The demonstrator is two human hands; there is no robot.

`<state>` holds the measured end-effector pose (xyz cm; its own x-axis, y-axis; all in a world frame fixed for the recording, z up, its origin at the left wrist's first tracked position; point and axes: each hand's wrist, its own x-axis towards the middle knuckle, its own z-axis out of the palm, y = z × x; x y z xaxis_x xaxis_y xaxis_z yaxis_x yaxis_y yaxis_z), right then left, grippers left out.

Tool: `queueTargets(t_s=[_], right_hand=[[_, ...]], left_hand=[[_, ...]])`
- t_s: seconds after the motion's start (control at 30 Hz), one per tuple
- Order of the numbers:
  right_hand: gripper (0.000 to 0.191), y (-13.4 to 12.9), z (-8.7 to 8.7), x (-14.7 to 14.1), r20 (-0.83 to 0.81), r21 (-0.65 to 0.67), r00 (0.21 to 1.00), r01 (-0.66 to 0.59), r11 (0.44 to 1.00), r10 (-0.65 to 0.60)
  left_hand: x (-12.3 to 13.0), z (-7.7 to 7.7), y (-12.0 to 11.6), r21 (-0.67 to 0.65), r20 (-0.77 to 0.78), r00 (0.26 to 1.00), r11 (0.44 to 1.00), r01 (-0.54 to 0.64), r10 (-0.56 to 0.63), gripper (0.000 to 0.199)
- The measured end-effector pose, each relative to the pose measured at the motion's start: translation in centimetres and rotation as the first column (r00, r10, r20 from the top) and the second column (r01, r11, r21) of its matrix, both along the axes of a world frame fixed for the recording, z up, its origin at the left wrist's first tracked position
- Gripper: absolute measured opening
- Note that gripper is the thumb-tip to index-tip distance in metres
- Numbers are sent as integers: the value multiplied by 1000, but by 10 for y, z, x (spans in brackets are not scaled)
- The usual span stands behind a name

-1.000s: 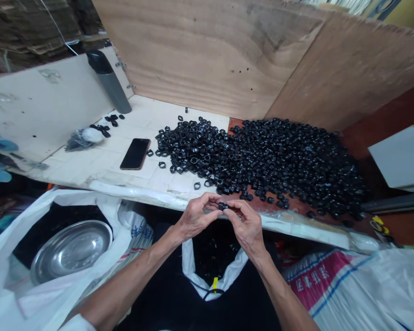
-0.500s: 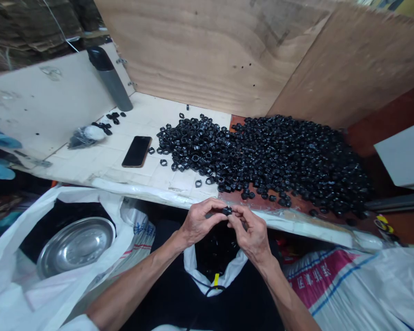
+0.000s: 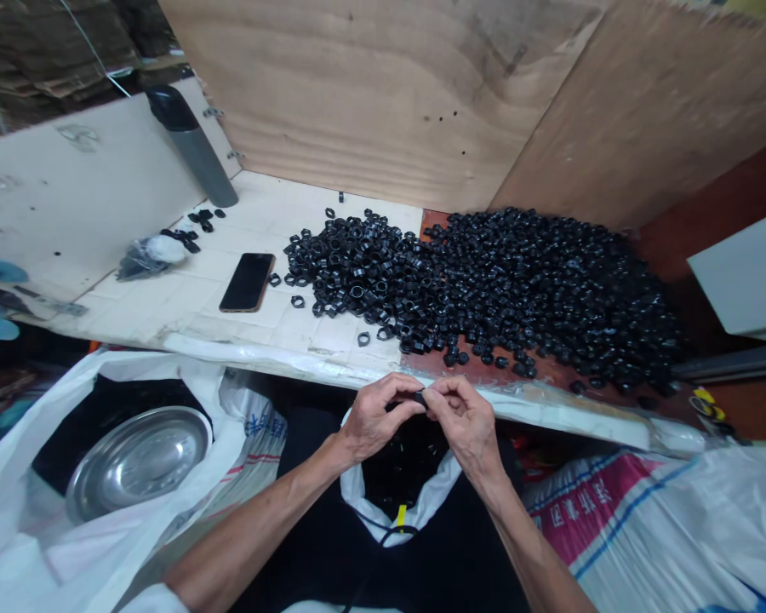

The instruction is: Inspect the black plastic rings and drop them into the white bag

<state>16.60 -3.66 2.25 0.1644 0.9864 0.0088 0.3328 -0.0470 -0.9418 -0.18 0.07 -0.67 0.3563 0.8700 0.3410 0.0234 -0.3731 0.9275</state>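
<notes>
Pile point(image 3: 485, 285) of small, glossy black parts is covering much of the worktop point(image 3: 322, 336), open rings showing at its left and more compact pieces crowding its right. Just in front of the pile, the left hand point(image 3: 376, 419) and right hand point(image 3: 465, 419) are holding a small dark piece point(image 3: 420, 397) between their narrowly closed fingertips; the fingers are partly hiding its shape. Below them, farther in front of the pile, an open pouch point(image 3: 435, 498) with a soft white rim is containing dark contents.

Left of the pile, a flat, rectangular phone point(image 3: 248, 282) with a smooth black face is lying near loose rings. Farther left, a crinkled clear bag point(image 3: 146, 257) is resting; a cylindrical grey flask point(image 3: 204, 162) is occupying the corner. Behind the pile, grained plywood point(image 3: 370, 94) is forming a wall. In front and to its left, a shiny round metal basin point(image 3: 140, 460) is sitting inside a white sack point(image 3: 13, 477); in front and to its right, a printed sack point(image 3: 664, 519) is bulging.
</notes>
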Motion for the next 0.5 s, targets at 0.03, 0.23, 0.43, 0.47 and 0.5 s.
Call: queueTargets(t_s=[0.03,0.23,0.43,0.47,0.5], right_hand=[[20,-1,-2,1,-51,14,999,-5,1000,5],[14,-5,-2,5,-6,185,997,-78,980,81],[16,-6,7,0,202,238,976,-128,963,80],[17,-7,6,-2,205,233,977,-114,966,66],[18,-7,5,-3,192,218,980,-92,972,50]], left_hand=[[1,0,0,-34,21,1000,999,2,-1,19],[2,5,0,-163,96,995,987,11,5,19],[-2,5,-1,5,44,999,1000,-7,7,19],[-2,5,-1,38,38,999,999,-15,13,19],[-3,4,-1,63,35,999,998,-21,19,19]])
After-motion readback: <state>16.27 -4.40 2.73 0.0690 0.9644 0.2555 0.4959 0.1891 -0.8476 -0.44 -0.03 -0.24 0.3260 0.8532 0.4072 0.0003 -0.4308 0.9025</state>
